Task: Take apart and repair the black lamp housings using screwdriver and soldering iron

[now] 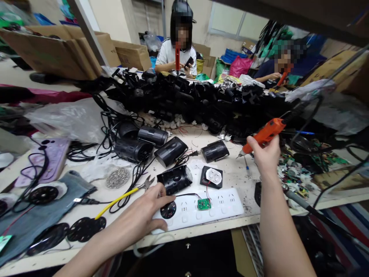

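My left hand (154,207) spans the left end of a white power strip (184,218), thumb at its front edge and curled fingers toward the back. A black disc (168,210) lies on the strip beside the index finger, which partly covers it. Behind the fingertips is an opened black plastic casing (175,179). My right hand (265,152) grips an orange electric screwdriver (265,134), its tip pointing down and left above the table. A small green circuit board (204,204) rests on the strip, its red wires leading to a black square part with a white top (212,177).
Several black cylindrical housings (171,151) lie mid-table before a heap of black parts (184,96). Yellow-handled cutters (122,198) and a pile of screws (117,177) are at left. Circuit board scraps (305,169) lie right. Two people (161,57) work opposite.
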A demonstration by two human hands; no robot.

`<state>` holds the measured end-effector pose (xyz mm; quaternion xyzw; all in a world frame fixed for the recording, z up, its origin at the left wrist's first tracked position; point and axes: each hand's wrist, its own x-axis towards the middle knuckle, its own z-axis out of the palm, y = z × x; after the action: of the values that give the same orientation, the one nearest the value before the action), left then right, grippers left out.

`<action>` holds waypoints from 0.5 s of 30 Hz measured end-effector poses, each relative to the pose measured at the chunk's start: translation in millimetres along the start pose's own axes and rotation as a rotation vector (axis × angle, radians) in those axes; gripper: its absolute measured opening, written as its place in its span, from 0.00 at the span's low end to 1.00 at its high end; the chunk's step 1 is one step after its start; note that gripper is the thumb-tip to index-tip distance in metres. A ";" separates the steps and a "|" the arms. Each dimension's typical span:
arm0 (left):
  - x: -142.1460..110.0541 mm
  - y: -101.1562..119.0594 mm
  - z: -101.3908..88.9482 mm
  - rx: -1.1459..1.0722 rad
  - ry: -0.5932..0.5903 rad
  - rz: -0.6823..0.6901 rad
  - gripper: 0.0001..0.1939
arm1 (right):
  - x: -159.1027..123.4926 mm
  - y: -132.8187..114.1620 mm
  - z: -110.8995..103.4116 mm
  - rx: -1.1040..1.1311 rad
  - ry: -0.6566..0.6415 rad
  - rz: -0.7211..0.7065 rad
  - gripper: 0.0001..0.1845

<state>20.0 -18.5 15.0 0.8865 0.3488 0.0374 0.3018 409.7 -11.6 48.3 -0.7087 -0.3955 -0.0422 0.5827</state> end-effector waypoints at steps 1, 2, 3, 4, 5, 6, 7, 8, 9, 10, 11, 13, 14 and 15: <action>1.6 -1.8 -1.9 -0.001 -0.012 0.002 0.24 | -1.7 -1.7 3.3 0.005 -0.031 -0.001 0.33; 3.0 -4.0 -3.7 -0.001 -0.022 0.010 0.24 | -3.6 -3.2 6.3 0.013 -0.056 -0.003 0.32; 4.2 -6.3 -5.6 0.000 -0.027 0.021 0.23 | -5.7 -4.5 8.9 0.018 -0.070 -0.004 0.31; 5.1 -8.6 -7.6 0.003 -0.028 0.038 0.22 | -8.2 -5.7 10.7 0.015 -0.075 -0.007 0.31; 5.5 -10.7 -9.4 0.007 -0.026 0.055 0.21 | -11.1 -7.0 11.7 0.005 -0.066 -0.011 0.32; 5.1 -12.6 -11.0 0.014 -0.029 0.071 0.20 | -14.5 -8.2 11.8 0.003 -0.046 -0.011 0.33; 3.9 -14.3 -11.8 0.021 -0.041 0.092 0.19 | -18.3 -9.2 10.9 0.009 -0.017 -0.007 0.34; 1.8 -16.2 -11.6 0.032 -0.047 0.110 0.19 | -22.3 -9.8 9.3 0.022 0.017 0.001 0.33; -1.0 -18.3 -10.1 0.044 -0.046 0.120 0.19 | -26.2 -9.9 7.0 0.039 0.051 0.013 0.33; -4.3 -20.9 -7.1 0.049 -0.027 0.135 0.19 | -29.6 -9.2 4.5 0.057 0.077 0.028 0.32; -8.1 -23.8 -2.7 0.050 0.031 0.126 0.19 | -32.4 -7.8 1.9 0.075 0.092 0.045 0.31; -15.5 -29.8 8.7 0.041 0.122 0.113 0.20 | -35.5 -3.1 -2.3 0.100 0.088 0.076 0.31; -18.7 -32.2 14.8 0.035 0.158 0.110 0.20 | -35.6 -0.3 -3.6 0.115 0.082 0.092 0.32; -21.5 -34.0 20.4 0.031 0.185 0.110 0.19 | -35.0 2.5 -4.4 0.131 0.077 0.107 0.32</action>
<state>-10.8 -23.2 -17.5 0.9016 0.3267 0.1302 0.2519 389.0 -33.3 29.5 -0.6871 -0.3362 -0.0122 0.6440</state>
